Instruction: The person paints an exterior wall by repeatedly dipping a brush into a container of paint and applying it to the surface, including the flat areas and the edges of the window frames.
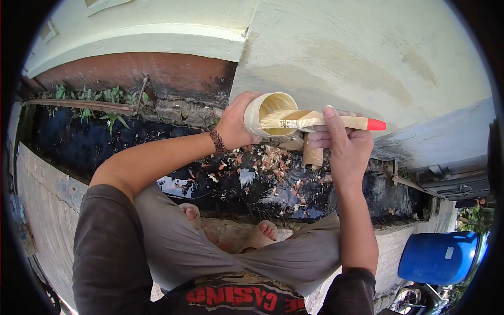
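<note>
My left hand (236,119) is wrapped round the side of a small cream paint pot (254,116), tilted so its opening faces right. Pale paint coats the inside of the pot. In my right hand (341,134) is a paintbrush (354,123) with a wooden handle and a red tip, gripped between thumb and fingers. Its paint-covered bristles (274,119) lie in the pot's mouth. Just below my right fingers a brown pipe end (313,153) sticks out over the ditch.
A wall (325,63) with patchy pale paint rises ahead. Beneath my hands runs a ditch of dark water (173,152) with floating flakes. My feet (265,231) are at its near edge. A blue barrel (438,257) stands at right, weeds (113,95) at left.
</note>
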`<action>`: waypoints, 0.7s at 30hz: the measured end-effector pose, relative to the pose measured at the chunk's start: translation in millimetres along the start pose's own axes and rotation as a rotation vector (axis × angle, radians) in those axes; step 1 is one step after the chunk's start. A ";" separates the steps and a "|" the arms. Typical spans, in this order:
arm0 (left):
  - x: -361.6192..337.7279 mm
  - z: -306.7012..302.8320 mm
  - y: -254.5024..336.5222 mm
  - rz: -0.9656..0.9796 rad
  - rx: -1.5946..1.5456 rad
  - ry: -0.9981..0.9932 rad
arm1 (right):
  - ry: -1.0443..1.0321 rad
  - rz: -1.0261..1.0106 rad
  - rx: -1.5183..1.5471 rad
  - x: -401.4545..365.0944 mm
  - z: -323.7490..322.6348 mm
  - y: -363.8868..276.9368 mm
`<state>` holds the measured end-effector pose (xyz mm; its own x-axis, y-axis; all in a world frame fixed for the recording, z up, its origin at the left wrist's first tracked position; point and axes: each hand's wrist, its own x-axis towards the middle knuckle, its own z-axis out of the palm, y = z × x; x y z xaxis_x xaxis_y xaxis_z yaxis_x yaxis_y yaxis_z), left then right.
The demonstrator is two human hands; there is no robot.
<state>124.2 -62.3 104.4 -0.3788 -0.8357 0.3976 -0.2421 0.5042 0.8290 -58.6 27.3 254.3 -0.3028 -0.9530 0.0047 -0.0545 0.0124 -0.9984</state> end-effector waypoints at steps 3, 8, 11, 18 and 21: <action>0.0 -2.0 3.8 0.042 0.013 0.017 | 0.067 -0.154 -0.181 -9.9 19.1 1.6; 7.9 -1.0 1.4 0.185 0.027 0.087 | -0.023 -0.241 -0.353 -3.2 30.1 4.8; 18.8 -3.0 4.0 0.246 0.018 0.155 | -0.052 -0.242 -0.386 3.1 35.8 0.6; 44.6 -24.8 14.7 0.515 0.130 0.354 | -0.096 -0.147 -0.321 3.0 47.6 -28.6; 50.4 -37.0 17.2 0.608 0.188 0.411 | -0.081 -0.193 -0.298 4.2 53.8 -31.1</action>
<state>134.0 -103.8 153.2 -0.1399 -0.3938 0.9085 -0.2591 0.9001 0.3503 -7.0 6.6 282.4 -0.1838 -0.9673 0.1747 -0.3821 -0.0934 -0.9194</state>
